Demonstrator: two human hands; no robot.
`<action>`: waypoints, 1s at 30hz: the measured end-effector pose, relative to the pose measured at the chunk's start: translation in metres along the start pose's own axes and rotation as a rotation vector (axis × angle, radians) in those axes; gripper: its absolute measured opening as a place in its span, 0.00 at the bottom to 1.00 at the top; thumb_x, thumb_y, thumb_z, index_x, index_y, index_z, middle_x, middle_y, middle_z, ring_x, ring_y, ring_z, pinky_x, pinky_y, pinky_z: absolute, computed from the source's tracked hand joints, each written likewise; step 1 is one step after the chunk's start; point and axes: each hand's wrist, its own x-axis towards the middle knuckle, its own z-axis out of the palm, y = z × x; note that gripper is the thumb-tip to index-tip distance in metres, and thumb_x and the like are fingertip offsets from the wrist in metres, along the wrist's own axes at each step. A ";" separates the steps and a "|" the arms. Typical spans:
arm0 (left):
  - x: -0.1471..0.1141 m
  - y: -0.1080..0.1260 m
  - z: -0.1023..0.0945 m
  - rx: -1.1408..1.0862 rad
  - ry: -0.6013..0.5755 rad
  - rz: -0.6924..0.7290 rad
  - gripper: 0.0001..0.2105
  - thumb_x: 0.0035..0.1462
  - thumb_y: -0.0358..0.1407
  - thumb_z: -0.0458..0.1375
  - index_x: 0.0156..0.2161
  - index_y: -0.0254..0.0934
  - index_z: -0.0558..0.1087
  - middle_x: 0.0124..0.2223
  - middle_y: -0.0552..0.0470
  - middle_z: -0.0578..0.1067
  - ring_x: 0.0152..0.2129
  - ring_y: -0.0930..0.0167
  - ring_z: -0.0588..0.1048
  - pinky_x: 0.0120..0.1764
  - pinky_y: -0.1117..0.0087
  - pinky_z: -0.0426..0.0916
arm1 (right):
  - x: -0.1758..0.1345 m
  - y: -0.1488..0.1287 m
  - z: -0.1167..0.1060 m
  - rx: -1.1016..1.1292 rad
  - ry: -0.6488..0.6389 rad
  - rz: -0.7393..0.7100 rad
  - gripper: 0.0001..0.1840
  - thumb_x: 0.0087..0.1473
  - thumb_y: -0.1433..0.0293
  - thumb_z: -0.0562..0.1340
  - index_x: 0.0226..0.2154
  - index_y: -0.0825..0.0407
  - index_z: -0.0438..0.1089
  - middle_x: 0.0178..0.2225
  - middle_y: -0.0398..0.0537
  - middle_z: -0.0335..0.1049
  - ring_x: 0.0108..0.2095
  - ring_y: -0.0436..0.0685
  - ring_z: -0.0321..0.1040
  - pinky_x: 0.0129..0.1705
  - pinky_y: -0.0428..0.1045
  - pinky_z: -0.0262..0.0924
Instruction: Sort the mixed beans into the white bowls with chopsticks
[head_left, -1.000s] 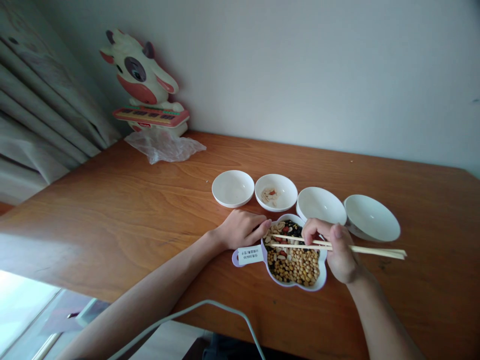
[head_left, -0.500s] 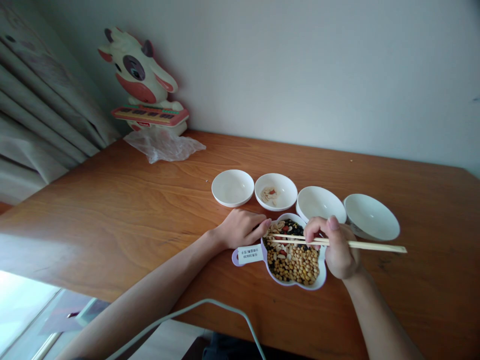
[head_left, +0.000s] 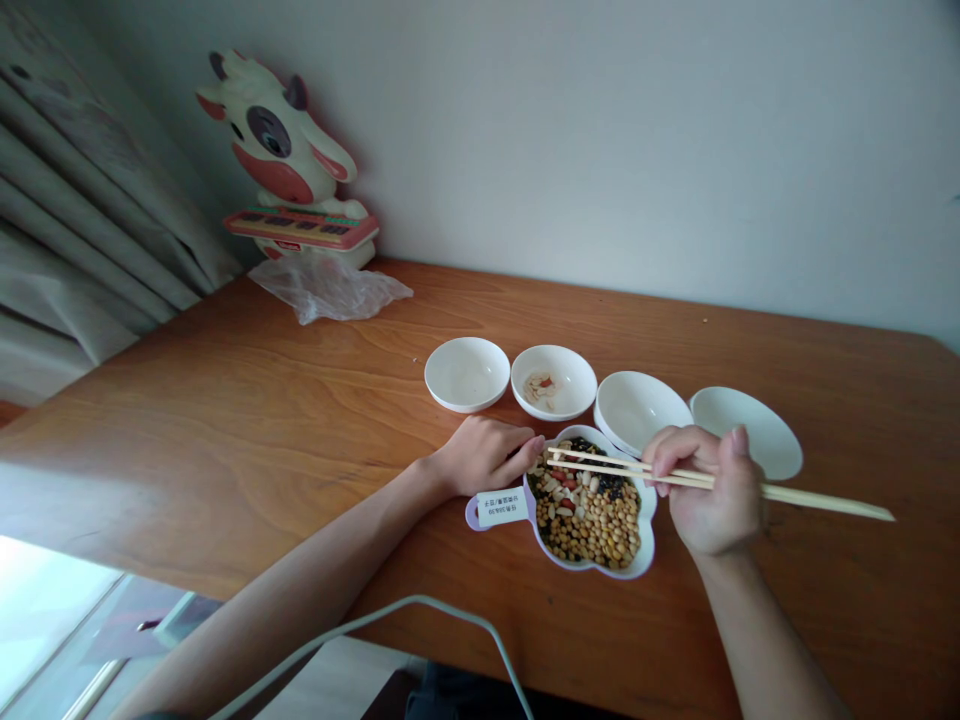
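My right hand (head_left: pixel 716 490) is closed around a pair of wooden chopsticks (head_left: pixel 817 500). Their tips hover over the left upper part of a lilac-rimmed, shaped dish (head_left: pixel 646 560); whether anything is pinched there I cannot make out. Soybeans (head_left: pixel 600 525), peanuts (head_left: pixel 566 490) and dark seeds (head_left: pixel 611 485) lie mixed in the dish. My left hand (head_left: pixel 487 455) rests on the table with curled fingers, thumb and forefinger gripping the dish's left rim. Below it a labelled handle (head_left: pixel 474 513) sticks out. Just behind stands a white bowl (head_left: pixel 574 365) with a few peanut pieces (head_left: pixel 541 387).
Three more white bowls stand in that row: one at left (head_left: pixel 466 375), one right of centre (head_left: pixel 641 405) and one far right (head_left: pixel 750 425). A cow toy keyboard (head_left: pixel 300 225) and a crumpled plastic bag (head_left: pixel 330 290) sit at back left. A pale cable (head_left: pixel 412 602) crosses the front.
My right hand has drawn back to the right, lifting the chopsticks; their tips are now higher and slightly further apart. The left hand and dish stay put.
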 end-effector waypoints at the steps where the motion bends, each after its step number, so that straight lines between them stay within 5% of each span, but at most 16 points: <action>1: 0.000 0.000 0.000 -0.002 0.003 0.004 0.21 0.75 0.42 0.42 0.31 0.36 0.66 0.28 0.53 0.74 0.23 0.74 0.67 0.31 0.70 0.57 | 0.002 -0.001 0.000 0.011 0.034 -0.014 0.38 0.70 0.50 0.45 0.19 0.50 0.73 0.15 0.46 0.62 0.19 0.53 0.61 0.23 0.52 0.53; 8: -0.001 -0.002 0.001 -0.002 0.010 0.015 0.20 0.75 0.42 0.42 0.31 0.37 0.65 0.28 0.53 0.74 0.23 0.74 0.67 0.31 0.70 0.58 | 0.007 0.007 -0.002 -0.041 0.348 -0.135 0.39 0.67 0.45 0.46 0.18 0.51 0.72 0.16 0.47 0.67 0.17 0.53 0.63 0.20 0.50 0.53; 13: 0.000 -0.001 0.001 0.001 0.016 0.014 0.20 0.75 0.42 0.42 0.31 0.37 0.64 0.28 0.53 0.73 0.22 0.74 0.65 0.30 0.69 0.57 | 0.007 0.007 0.004 -0.106 0.454 -0.143 0.39 0.66 0.44 0.46 0.19 0.50 0.71 0.17 0.47 0.67 0.18 0.54 0.64 0.21 0.51 0.55; 30: 0.000 -0.001 0.001 -0.007 0.014 0.012 0.21 0.75 0.42 0.42 0.30 0.37 0.65 0.28 0.53 0.73 0.22 0.74 0.66 0.31 0.70 0.58 | 0.008 0.011 0.006 -0.246 0.412 -0.071 0.40 0.66 0.44 0.44 0.21 0.52 0.72 0.19 0.48 0.69 0.18 0.52 0.62 0.19 0.48 0.49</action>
